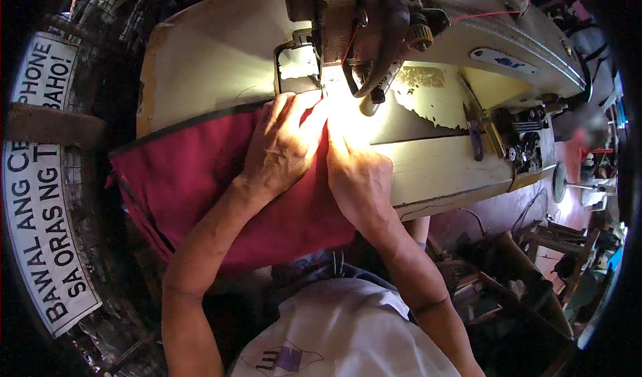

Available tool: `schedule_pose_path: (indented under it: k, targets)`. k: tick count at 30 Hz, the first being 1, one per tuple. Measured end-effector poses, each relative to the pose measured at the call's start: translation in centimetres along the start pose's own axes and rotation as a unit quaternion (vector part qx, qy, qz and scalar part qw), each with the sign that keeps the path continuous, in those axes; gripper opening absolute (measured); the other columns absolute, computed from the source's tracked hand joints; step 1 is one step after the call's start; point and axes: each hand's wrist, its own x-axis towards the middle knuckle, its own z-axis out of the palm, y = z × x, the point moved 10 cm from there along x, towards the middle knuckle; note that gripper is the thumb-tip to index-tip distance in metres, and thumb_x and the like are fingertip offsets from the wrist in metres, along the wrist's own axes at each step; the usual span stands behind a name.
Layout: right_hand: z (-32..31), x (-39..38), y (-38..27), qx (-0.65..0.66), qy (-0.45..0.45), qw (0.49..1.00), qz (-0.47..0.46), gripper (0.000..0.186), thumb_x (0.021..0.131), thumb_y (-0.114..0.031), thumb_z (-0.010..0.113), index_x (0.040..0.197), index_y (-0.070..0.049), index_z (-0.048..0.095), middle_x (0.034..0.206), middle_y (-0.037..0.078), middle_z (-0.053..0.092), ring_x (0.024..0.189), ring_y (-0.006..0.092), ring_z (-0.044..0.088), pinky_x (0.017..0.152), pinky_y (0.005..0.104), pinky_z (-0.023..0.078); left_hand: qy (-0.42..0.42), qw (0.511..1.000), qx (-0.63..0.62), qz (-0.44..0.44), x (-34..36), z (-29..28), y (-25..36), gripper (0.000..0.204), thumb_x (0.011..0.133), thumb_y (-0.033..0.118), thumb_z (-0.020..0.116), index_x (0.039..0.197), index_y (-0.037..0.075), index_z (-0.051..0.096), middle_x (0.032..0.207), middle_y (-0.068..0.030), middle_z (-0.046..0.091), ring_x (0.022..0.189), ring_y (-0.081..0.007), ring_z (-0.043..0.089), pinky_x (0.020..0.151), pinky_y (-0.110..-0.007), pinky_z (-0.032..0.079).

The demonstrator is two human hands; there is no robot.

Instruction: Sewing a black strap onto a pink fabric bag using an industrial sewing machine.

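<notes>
A maroon cloth (207, 156) with a dark bound edge lies over the front of the sewing machine bed (221, 49) and hangs down toward my lap. My left hand (281, 146) grips the cloth along its dark edge, fingers bent forward beside a metal frame-like guide (277, 66). Close against it, my right hand (361, 176) is closed at the cloth's right side, its fingertips reaching toward the needle area. Strong lamp glare washes out these fingertips and the spot under the sewing machine head (381, 23). Exactly what they pinch is hard to make out.
Red thread (488, 16) runs along the machine arm. Thread snips (474, 130) and a yellowish strip lie on the bed's right, near a bobbin winder (528, 136). A white lettered sign (40, 243) hangs on wire mesh at left. Wooden clutter (535, 283) fills the lower right.
</notes>
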Motion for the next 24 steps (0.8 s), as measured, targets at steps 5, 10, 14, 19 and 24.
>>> schedule_pose_path:
  k: [5, 10, 14, 19, 24]
  targets:
    - [0.6, 0.0, 0.2, -0.006, -0.020, 1.000, -0.006, 0.031, 0.083, -0.005, 0.058, 0.114, -0.004, 0.062, 0.086, 0.012, 0.066, 0.073, 0.0329, 0.066, 0.062, 0.0431, 0.053, 0.022, 1.000, 0.012, 0.006, -0.1, -0.4, 0.2, 0.034, 0.085, 0.013, 0.061, 0.117, 0.004, 0.064, 0.116, -0.0069, 0.059, 0.105, -0.0254, 0.054, 0.092, -0.038, 0.046]
    - [0.5, 0.1, 0.2, -0.013, -0.029, 0.999, -0.011, 0.031, 0.084, -0.006, 0.059, 0.115, -0.006, 0.062, 0.086, 0.012, 0.066, 0.072, 0.0336, 0.066, 0.061, 0.0434, 0.053, 0.043, 0.999, 0.006, 0.017, 0.0, -0.9, 0.3, 0.032, 0.083, 0.013, 0.061, 0.114, 0.004, 0.065, 0.112, -0.0076, 0.059, 0.102, -0.0251, 0.056, 0.089, -0.038, 0.046]
    - [0.6, 0.3, 0.0, -0.009, -0.041, 0.999, -0.014, 0.028, 0.086, -0.007, 0.059, 0.113, -0.007, 0.062, 0.087, 0.013, 0.066, 0.070, 0.0340, 0.066, 0.060, 0.0435, 0.053, 0.026, 0.999, -0.017, 0.013, -0.1, -0.6, -0.3, 0.032, 0.082, 0.011, 0.061, 0.112, 0.003, 0.066, 0.111, -0.0086, 0.060, 0.102, -0.0252, 0.056, 0.089, -0.038, 0.046]
    - [0.9, 0.0, 0.3, 0.003, -0.036, 0.999, -0.011, 0.024, 0.087, -0.006, 0.058, 0.110, -0.006, 0.062, 0.084, 0.013, 0.066, 0.068, 0.0337, 0.066, 0.059, 0.0442, 0.052, 0.018, 0.999, -0.027, 0.021, -0.2, -0.3, -0.3, 0.033, 0.080, 0.015, 0.064, 0.110, 0.004, 0.067, 0.114, -0.0111, 0.061, 0.106, -0.0284, 0.054, 0.091, -0.041, 0.045]
    - [-0.2, -0.4, 0.3, 0.052, 0.012, 0.998, -0.030, 0.016, 0.093, -0.013, 0.057, 0.107, -0.007, 0.063, 0.083, 0.013, 0.065, 0.072, 0.0337, 0.065, 0.059, 0.0447, 0.051, 0.005, 0.998, -0.058, 0.012, 0.0, -0.1, 0.0, 0.024, 0.079, 0.012, 0.062, 0.101, 0.003, 0.069, 0.105, -0.0123, 0.062, 0.103, -0.0314, 0.053, 0.092, -0.045, 0.045]
